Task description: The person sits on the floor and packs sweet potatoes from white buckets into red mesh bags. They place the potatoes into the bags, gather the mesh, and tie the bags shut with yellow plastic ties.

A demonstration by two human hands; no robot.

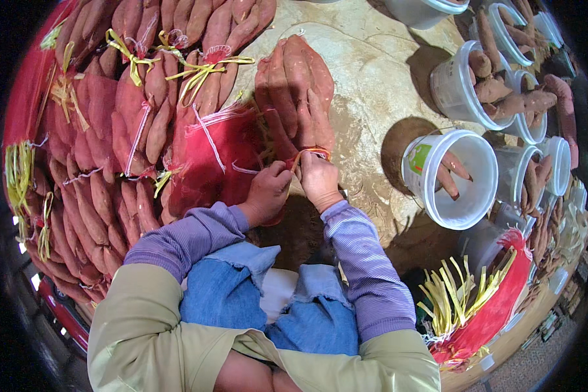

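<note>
A red mesh bag filled with long sweet potatoes [296, 88] lies on the floor before me, its mouth towards me. At the gathered neck, my right hand [318, 175] grips the mesh, and an orange-yellow tie strip [295, 160] runs around it. My left hand [268, 188] is closed on the strip's other part, just left of the neck. Both hands are close together. The fingers hide how the strip is wound. Left of the bag, flat red mesh [220, 157] with white drawstrings lies beside my left hand.
Filled, tied mesh bags of sweet potatoes [93, 206] are stacked along the left. On the right stands a clear plastic bucket [470, 196] holding a few sweet potatoes, with fuller buckets [446, 83] behind. Empty red mesh bags [490, 308] with yellow tie strips [448, 299] lie at lower right.
</note>
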